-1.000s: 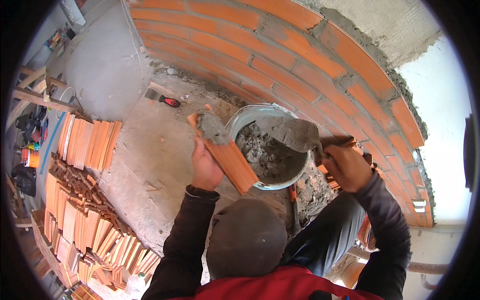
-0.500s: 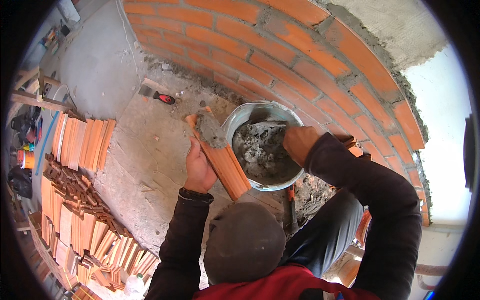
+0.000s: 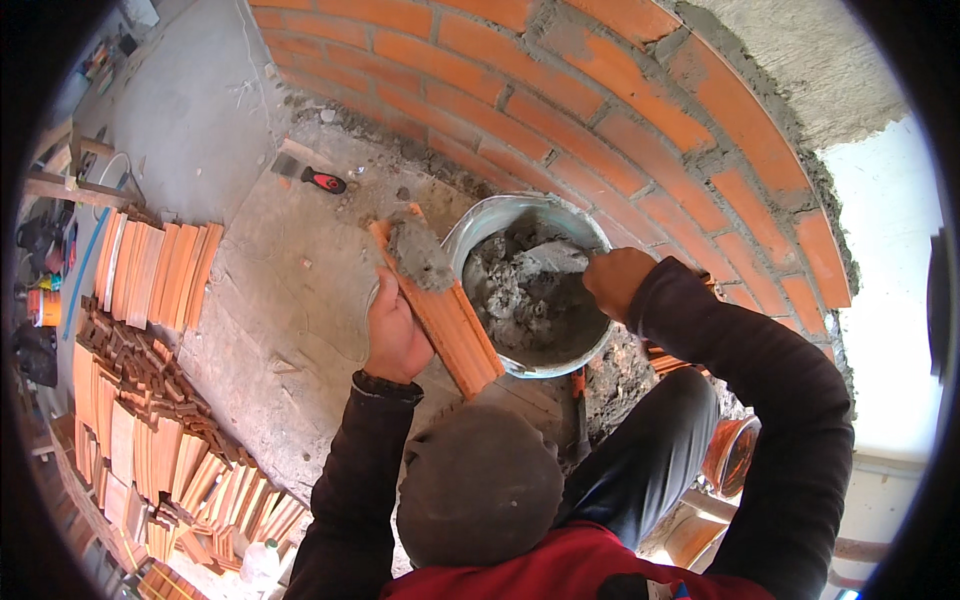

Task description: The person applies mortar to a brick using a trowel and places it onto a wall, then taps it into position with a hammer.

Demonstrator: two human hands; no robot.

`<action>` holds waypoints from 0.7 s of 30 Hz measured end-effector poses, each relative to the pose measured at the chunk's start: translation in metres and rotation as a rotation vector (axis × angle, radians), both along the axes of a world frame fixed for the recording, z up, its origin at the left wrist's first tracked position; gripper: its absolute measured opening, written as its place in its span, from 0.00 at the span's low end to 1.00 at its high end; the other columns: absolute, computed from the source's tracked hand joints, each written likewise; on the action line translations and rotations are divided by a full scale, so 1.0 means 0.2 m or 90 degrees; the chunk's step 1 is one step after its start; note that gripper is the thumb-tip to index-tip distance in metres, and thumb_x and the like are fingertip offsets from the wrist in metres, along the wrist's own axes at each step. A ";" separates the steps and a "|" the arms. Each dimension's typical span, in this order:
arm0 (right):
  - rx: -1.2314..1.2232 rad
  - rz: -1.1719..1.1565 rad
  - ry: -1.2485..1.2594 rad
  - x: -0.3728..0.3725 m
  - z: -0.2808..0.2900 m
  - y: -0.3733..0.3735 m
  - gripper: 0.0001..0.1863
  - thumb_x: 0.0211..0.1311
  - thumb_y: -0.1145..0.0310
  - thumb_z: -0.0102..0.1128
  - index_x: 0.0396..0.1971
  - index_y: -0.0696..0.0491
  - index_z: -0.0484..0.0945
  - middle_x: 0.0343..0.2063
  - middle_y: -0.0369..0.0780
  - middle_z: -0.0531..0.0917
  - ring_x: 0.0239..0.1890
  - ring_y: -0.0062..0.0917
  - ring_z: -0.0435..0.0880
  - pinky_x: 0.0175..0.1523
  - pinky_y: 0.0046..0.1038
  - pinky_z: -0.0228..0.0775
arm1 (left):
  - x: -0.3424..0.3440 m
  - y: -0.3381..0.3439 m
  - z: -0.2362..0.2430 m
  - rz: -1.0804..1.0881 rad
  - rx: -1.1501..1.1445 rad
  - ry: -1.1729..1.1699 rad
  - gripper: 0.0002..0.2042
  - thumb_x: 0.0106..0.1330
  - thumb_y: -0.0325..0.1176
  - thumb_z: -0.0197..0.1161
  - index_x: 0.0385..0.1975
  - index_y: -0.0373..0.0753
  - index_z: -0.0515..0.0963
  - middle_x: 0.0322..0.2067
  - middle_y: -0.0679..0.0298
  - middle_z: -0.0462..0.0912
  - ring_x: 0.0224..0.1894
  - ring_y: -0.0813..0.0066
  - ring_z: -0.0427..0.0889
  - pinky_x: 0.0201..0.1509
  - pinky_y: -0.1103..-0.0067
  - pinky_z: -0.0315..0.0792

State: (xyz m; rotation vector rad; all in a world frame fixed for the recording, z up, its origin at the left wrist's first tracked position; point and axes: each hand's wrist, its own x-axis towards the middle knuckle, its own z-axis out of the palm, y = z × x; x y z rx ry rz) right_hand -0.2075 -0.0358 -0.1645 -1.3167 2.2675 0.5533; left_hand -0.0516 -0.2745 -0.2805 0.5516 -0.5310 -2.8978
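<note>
My left hand [image 3: 397, 335] is closed on the edge of a long, thin terracotta brick tile [image 3: 462, 340], held slanting beside the bucket. A thick lump of wet grey mortar [image 3: 420, 255] lies on the tile's far end. My right hand [image 3: 618, 282] is a fist over the right rim of the round bucket [image 3: 480, 212]. It grips a trowel [image 3: 553, 257], whose handle is hidden in my fingers. The mortar-smeared blade rests on the grey mortar [image 3: 515, 300] inside.
A brick wall [image 3: 560, 85] with grey joints curves behind the bucket. A scraper [image 3: 310, 172] with a red and black handle lies on the dusty board [image 3: 290, 255]. Stacked brick tiles [image 3: 150, 430] stand at left. A long-handled tool [image 3: 580, 415] lies by my knee.
My right hand has shifted slightly right and away from me, with the trowel blade showing more plainly over the mortar. The left hand and the tile stay almost where they were.
</note>
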 end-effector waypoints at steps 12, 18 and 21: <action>0.006 -0.138 -0.080 -0.05 -0.13 0.22 0.11 0.51 0.67 0.60 0.26 0.60 0.83 0.26 0.54 0.83 0.36 0.49 0.85 0.42 0.46 0.78 | 0.01 0.01 -0.03 0.008 0.018 -0.004 0.29 0.77 0.57 0.33 0.63 0.39 0.64 0.52 0.54 0.76 0.53 0.57 0.76 0.61 0.60 0.70; 0.023 -0.109 -0.094 -0.05 -0.19 0.16 0.13 0.56 0.62 0.61 0.27 0.59 0.81 0.24 0.51 0.80 0.34 0.49 0.82 0.42 0.45 0.76 | 0.02 0.02 -0.02 0.012 0.020 0.010 0.29 0.77 0.57 0.33 0.63 0.40 0.64 0.52 0.54 0.76 0.54 0.56 0.76 0.61 0.60 0.69; -0.017 -0.021 -0.172 -0.09 -0.20 0.18 0.10 0.53 0.65 0.59 0.26 0.56 0.85 0.25 0.51 0.82 0.33 0.51 0.83 0.41 0.47 0.77 | 0.02 0.01 -0.01 0.000 0.036 0.024 0.29 0.77 0.57 0.34 0.63 0.40 0.63 0.53 0.54 0.76 0.54 0.55 0.76 0.61 0.60 0.69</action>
